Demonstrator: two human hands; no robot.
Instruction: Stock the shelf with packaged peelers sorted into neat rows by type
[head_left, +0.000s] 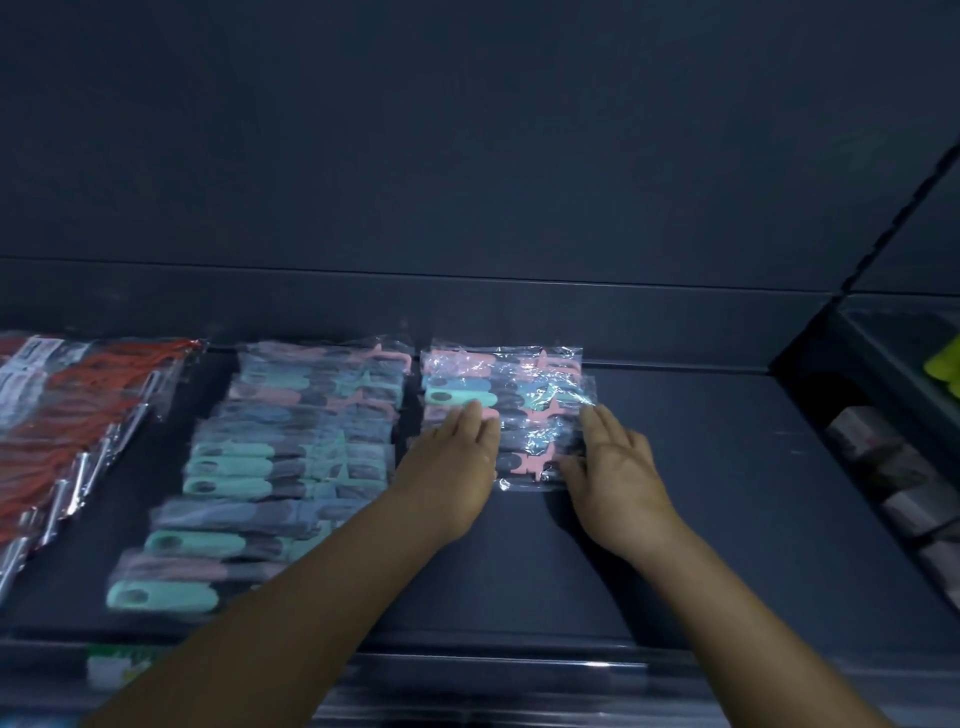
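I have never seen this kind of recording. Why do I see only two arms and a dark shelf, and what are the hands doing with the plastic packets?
No machine is here. A person wears one camera on the head, looking forward and down, so you see only the arms. The dark shelf carries three rows of packaged peelers. At the far left lies a row with red handles. In the middle is a long row of pastel peelers, mint, pink and blue-grey. The short third row, also pastel, is where the hands are. The left hand lies flat on its left part, and the right hand rests with straight fingers at its right edge. Neither grips anything; they seem to be straightening the packets. The picture is blurred, so finer details cannot be read.
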